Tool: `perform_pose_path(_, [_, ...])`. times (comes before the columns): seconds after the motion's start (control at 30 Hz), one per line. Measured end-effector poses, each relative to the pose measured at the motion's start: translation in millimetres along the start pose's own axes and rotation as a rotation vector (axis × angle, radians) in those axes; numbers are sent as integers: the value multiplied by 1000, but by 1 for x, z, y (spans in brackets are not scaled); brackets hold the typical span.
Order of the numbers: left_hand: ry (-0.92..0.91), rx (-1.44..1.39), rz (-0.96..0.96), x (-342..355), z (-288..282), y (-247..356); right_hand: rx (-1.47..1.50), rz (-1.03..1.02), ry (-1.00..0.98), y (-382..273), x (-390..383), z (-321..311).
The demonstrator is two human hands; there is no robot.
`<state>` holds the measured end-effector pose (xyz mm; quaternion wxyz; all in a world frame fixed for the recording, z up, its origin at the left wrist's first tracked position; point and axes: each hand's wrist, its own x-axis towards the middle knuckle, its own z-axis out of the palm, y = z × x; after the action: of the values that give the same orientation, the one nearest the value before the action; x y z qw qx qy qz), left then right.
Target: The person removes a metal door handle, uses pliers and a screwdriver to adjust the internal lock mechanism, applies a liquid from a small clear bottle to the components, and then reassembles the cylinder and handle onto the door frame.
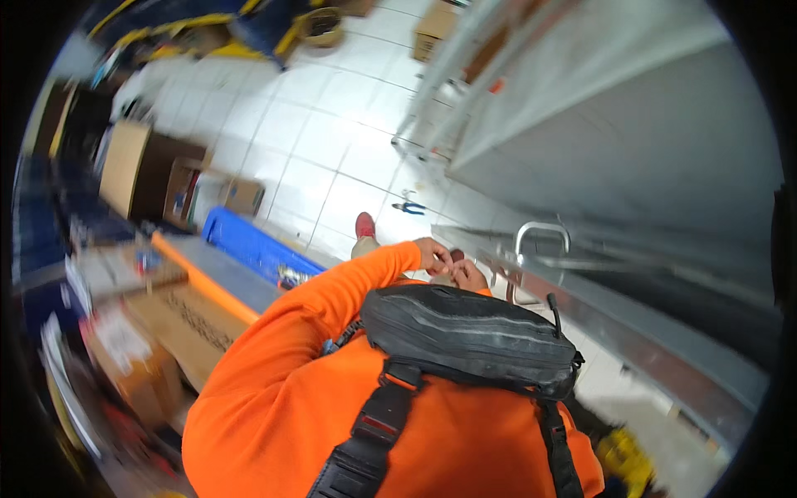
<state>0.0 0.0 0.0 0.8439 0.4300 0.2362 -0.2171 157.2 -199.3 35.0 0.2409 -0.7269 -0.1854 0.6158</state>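
My left hand [433,256] and my right hand [470,275] meet in front of my body, just beyond the black chest bag [465,332]. Both have their fingers bent and pinched close together. Whatever sits between the fingertips is too small to make out. On the white tiles past my hands lie blue-handled pliers [409,207]. One red shoe [364,225] of mine shows to the left of my hands. A bent metal handle [543,226] stands just to their right, beside a long grey metal edge [614,324].
At left are a blue bin [253,246], a grey panel with an orange edge [203,278] and cardboard boxes [178,324]. Light metal rails [448,91] and a large grey panel [631,133] rise on the right. Another box [433,31] stands farther off on the tiled floor [332,124].
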Motion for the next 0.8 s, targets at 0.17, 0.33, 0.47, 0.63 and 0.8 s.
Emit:
perform_pose_path(0.17, [14, 479, 344, 51, -158, 198, -36, -485, 1075, -14, 204, 44])
perform_pose_path(0.33, [-16, 923, 844, 43, -124, 275, 45, -200, 948, -23, 179, 57])
perform_pose_path(0.47, [-230, 1531, 947, 63, -143, 294, 645, 36, 542, -66, 169, 96])
perform_pose_path(0.63, [-359, 1769, 937, 39, -130, 278, 702, -44, 704, -87, 163, 172])
perform_pose_path(0.8, [-656, 1683, 1102, 58, -118, 293, 1338, -156, 681, -107, 216, 194])
